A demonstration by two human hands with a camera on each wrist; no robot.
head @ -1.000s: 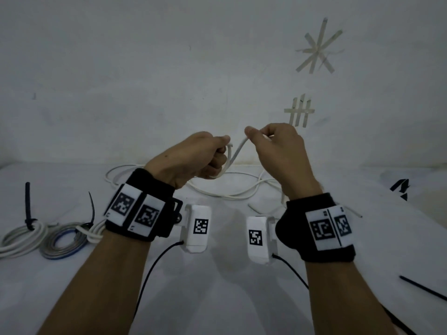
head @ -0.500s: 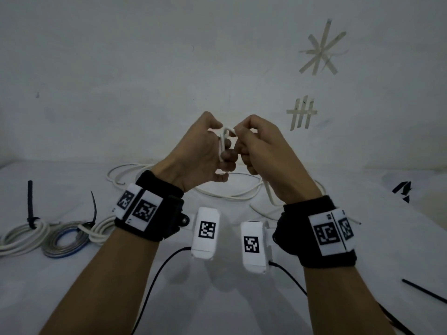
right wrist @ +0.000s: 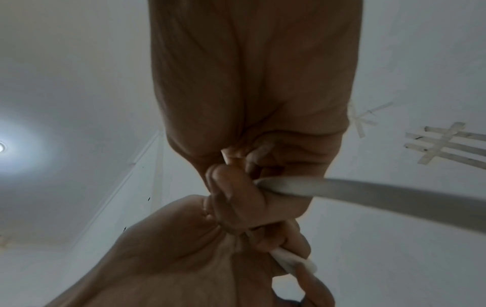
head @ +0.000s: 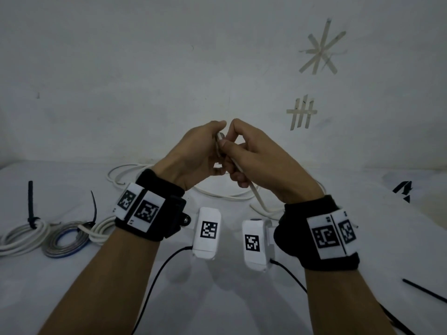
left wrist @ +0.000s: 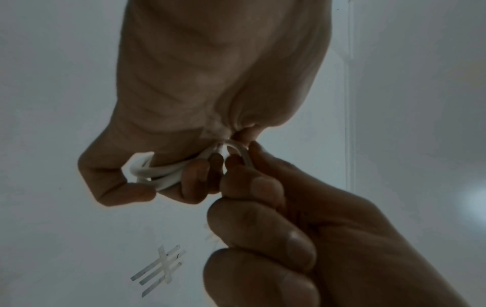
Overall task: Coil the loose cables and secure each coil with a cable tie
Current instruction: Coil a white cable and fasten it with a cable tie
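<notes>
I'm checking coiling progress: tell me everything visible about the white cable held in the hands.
The white cable looks like smooth, flat plastic-sheathed cord. The left hand grips a few small loops of it; the right hand pinches the next turn beside them. From the right hand it slopes down to the table, where the rest lies in loose curves. No tie shows on it.

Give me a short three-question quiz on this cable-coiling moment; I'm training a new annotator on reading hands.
1. True or false: the left hand holds small loops of the white cable.
2. Which hand pinches the cable strand running down to the table?
A. left
B. right
C. neither
3. Fill in: the tied coils lie on the person's ____ side.

Key: 1 true; 2 B, the right hand; 3 left.
</notes>
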